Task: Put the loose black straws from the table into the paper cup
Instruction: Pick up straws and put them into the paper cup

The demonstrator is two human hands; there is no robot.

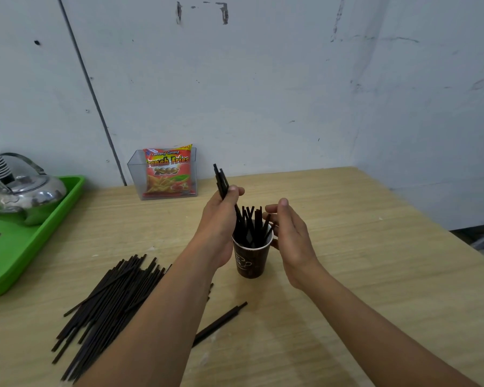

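Left hand [221, 216] grips a few straws [221, 180] over one cup [250, 261]; right hand [288, 233] wide open beside it.

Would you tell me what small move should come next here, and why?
Probably lower the left hand so its few thin black straws slide into the dark paper cup. Their lower ends already reach the rim, and the right hand is open beside the cup.

Wooden table [347, 247] — straws [109, 297], cup [251, 261], tray [25, 247], box [162, 174].
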